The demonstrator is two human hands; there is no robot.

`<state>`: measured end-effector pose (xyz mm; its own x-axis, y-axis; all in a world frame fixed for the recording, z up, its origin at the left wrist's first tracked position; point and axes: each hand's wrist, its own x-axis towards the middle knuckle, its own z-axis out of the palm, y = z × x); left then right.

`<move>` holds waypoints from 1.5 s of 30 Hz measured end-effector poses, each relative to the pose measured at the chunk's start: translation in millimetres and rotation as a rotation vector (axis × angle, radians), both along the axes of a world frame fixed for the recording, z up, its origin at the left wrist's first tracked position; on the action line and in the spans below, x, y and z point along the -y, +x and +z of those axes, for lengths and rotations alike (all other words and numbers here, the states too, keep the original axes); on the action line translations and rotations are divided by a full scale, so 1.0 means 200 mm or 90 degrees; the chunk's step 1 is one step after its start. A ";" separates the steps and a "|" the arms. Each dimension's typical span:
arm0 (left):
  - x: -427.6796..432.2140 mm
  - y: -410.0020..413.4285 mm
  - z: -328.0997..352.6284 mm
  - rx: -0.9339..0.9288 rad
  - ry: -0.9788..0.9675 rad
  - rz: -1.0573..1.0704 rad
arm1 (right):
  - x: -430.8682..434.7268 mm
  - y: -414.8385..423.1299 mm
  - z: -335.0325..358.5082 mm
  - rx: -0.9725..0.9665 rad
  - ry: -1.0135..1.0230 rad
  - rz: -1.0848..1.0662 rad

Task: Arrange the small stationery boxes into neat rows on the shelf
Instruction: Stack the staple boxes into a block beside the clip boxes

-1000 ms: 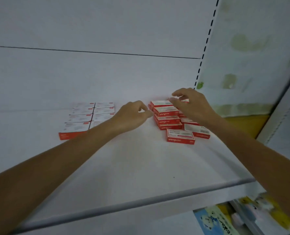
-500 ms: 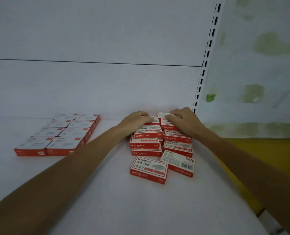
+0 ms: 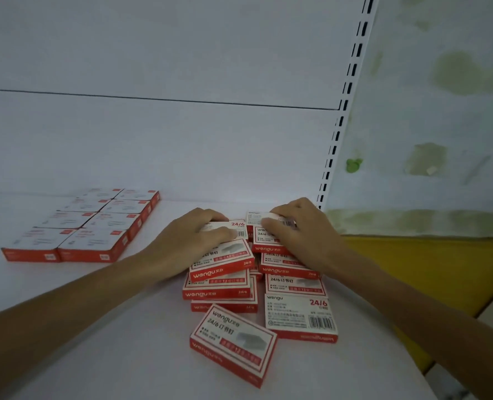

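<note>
Red-edged boxes (image 3: 95, 226), eight aligned (heap (image 3: 222, 274) beside)

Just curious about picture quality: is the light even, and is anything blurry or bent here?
Head view: dim, flat light with only soft shadows; the arranged staple boxes at left sit farther off, washed out and soft, while the nearest staple box reads sharply; the wide lens bends the slotted upright.

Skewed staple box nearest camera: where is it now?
Head view, lower centre: the skewed staple box lies on the shelf in front of the loose pile, its right corner by the barcode-up box.
</note>
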<state>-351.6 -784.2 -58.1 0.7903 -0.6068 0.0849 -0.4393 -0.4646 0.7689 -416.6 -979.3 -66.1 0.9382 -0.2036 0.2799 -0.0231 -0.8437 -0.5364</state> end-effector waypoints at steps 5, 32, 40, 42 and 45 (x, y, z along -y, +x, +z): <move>-0.07 -0.08 -0.01 -0.026 -0.028 -0.023 | -0.10 -0.13 -0.01 0.025 0.004 -0.017; 0.13 0.04 0.09 0.132 0.032 -0.094 | 0.01 -0.07 0.10 0.046 0.215 0.009; 0.07 0.01 0.13 0.042 -0.152 0.070 | -0.17 -0.02 0.16 0.322 0.075 0.092; 0.05 -0.04 0.15 0.022 -0.219 0.110 | -0.21 0.00 0.18 0.403 -0.061 0.097; 0.02 -0.13 0.20 -0.095 -0.347 0.049 | -0.25 0.03 0.18 0.468 -0.167 0.118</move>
